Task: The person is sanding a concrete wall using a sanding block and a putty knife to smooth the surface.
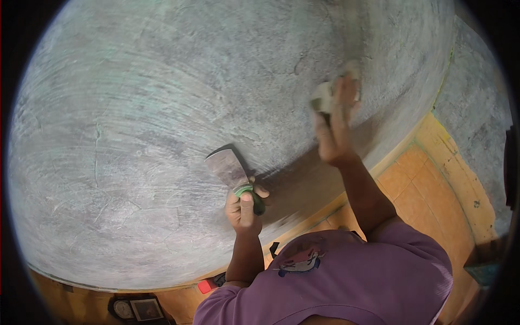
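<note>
- Well, the left grip (pixel 246 208) is closed around the green handle of a scraper (pixel 226 167), thumb laid along it.
- The scraper's broad metal blade juts up and leftward from that grip, just in front of the grey wall (pixel 146 114).
- Up and to the right of it, well apart, the right grip (pixel 337 130) is closed on a pale pad (pixel 323 93) (too blurred from here to tell what it is made of).
- That pad shows at the fingers and left of them, over the wall; I can't tell how firmly it presses.
- Below and right of the right grip lies orange tiled floor (pixel 420 187).
- Below the left grip, beyond the forearm, sits a small red object (pixel 206 286).
- Between both forearms and lower spreads a purple shirt (pixel 357 276).
</note>
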Demonstrator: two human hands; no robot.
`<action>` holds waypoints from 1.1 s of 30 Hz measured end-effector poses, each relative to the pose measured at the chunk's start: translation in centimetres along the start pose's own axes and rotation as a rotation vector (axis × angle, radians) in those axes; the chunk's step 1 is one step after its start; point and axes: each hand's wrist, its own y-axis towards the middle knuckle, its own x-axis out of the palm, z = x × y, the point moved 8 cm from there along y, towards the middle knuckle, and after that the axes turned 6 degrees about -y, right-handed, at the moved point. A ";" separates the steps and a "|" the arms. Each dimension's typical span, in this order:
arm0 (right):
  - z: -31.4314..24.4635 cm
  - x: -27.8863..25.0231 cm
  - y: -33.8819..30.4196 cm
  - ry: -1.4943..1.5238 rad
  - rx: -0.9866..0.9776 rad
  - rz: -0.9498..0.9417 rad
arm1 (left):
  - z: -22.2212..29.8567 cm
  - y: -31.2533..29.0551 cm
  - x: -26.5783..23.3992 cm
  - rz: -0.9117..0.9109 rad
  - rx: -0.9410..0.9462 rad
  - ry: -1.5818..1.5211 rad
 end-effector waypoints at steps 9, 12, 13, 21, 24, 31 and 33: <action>1.9 1.1 -4.2 -0.236 -0.314 -0.203 | -1.1 0.5 1.1 -0.025 -0.019 0.033; 1.2 -0.8 1.0 -0.156 -0.115 -0.054 | -1.9 0.4 2.2 -0.032 -0.068 0.024; -0.2 -0.8 2.0 -0.107 -0.145 -0.005 | -2.0 0.5 2.5 -0.022 -0.068 0.035; 3.0 -0.4 -3.0 -0.241 -0.316 -0.284 | -2.0 1.4 4.0 0.005 0.030 0.104; 3.5 -2.7 2.3 -0.182 -0.130 -0.137 | -2.5 1.6 5.1 0.030 0.008 0.057; 3.0 -0.5 -1.7 -0.219 -0.345 -0.548 | -2.4 2.6 7.5 0.067 0.132 0.145; 5.8 -1.2 -1.8 -0.246 -0.338 -0.602 | -2.7 2.6 7.5 0.081 0.137 0.133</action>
